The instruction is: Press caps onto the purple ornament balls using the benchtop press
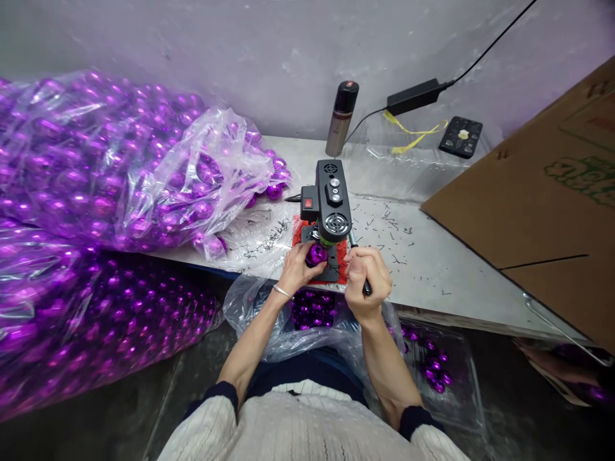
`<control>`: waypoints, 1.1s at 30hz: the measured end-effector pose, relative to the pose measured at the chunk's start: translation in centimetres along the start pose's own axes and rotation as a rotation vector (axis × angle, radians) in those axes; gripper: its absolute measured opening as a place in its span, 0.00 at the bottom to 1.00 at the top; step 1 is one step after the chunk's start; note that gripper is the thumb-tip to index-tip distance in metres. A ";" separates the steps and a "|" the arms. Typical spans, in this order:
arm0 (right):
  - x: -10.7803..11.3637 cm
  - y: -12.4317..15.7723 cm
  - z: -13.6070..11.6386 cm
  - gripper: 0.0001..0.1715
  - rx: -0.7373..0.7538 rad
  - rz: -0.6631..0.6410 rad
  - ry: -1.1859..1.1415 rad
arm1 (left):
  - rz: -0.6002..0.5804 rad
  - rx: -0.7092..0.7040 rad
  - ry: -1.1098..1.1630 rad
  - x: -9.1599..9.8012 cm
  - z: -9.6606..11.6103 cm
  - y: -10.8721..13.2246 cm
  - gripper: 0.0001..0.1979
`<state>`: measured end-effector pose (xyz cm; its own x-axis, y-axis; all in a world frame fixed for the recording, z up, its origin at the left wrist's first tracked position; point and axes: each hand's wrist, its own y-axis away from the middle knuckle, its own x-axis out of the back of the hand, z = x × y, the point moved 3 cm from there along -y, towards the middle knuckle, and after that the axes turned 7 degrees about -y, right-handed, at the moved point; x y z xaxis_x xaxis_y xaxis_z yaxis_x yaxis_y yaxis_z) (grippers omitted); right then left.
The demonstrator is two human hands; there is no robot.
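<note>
My left hand (296, 267) pinches a shiny purple ball ornament (317, 255) between thumb and fingers. The ball sits under the head of a small black bench press machine (335, 203), over its dark base plate. A black-handled lever (368, 287) sticks out on the machine's right side, and my right hand (369, 282) is wrapped round it. Under the machine lies a red mat (343, 261). An open clear plastic bag (278, 342) with many purple balls (313, 310) hangs at the table edge, below my hands.
Large clear bags of purple balls (96, 173) fill the left side. A spray can (342, 118), a power adapter (414, 96) and a black tray (460, 137) stand at the back. A cardboard box (538, 192) rises at right. Short dark scraps litter the white table (423, 269).
</note>
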<state>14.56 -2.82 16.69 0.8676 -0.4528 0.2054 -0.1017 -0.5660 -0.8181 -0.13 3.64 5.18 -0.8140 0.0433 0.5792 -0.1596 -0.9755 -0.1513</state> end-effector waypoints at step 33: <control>-1.2 5.3 4.1 0.15 0.124 0.105 -0.026 | 0.115 0.042 0.032 -2.6 -1.5 1.1 0.30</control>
<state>15.01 -2.46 9.95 0.8681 -0.4857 0.1028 -0.1327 -0.4265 -0.8947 0.93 2.81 2.30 -0.8429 -0.0636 0.5343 -0.0409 -0.9825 -0.1816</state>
